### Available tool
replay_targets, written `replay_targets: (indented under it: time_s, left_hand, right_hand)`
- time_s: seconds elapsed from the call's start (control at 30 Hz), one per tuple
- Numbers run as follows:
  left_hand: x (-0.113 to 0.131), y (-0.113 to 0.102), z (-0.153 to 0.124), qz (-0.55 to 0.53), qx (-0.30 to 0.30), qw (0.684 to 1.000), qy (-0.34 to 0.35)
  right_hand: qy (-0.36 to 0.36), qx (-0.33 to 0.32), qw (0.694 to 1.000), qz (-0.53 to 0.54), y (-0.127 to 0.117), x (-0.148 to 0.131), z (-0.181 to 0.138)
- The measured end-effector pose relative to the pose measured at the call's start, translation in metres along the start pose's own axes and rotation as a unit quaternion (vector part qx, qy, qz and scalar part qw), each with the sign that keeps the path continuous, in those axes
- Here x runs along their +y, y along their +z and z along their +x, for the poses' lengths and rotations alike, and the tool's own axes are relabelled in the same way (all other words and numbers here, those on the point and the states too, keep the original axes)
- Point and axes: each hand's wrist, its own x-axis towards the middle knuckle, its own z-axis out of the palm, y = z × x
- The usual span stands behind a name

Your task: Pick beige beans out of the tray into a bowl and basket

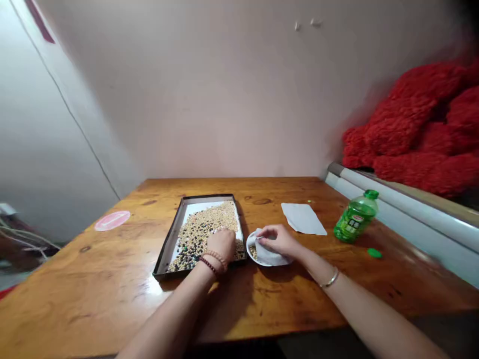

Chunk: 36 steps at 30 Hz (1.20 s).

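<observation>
Table (93, 299): left hand (221, 244) in tray (172, 234) near rim; right hand (279, 240) holding adjoining bowl (266, 260).

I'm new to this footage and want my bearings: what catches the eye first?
A dark tray of mixed pale and dark beans sits centre frame, the left hand resting in it, the right hand on a white bowl beside it. A red fluffy blanket fills the right edge, a green bottle below.

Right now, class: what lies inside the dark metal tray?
Pale and dark beans on a white lining fill the tray. The left hand covers whatever lies beneath it at the near right corner.
</observation>
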Motion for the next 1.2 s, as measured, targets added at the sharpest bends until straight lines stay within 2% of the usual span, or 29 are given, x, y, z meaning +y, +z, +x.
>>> replay_targets:
  time_s: [0.37, 0.83, 1.2]
  left_hand:
    - [0.0003, -0.0030, -0.0012, -0.006, 0.011, 1.000, 0.003]
    - [-0.0006, 0.0013, -0.0004, -0.010, 0.045, 0.999, 0.014]
    - [0.0014, -0.0026, 0.0002, -0.036, 0.064, 0.997, -0.004]
  right_hand:
    - [-0.019, -0.006, 1.000, 0.024, -0.0024, -0.0040, 0.0005]
    - [-0.003, 0.012, 1.000, 0.028, 0.0011, 0.0004, 0.0001]
    - [-0.011, 0.010, 0.999, 0.029, 0.0013, -0.0002, 0.0003]
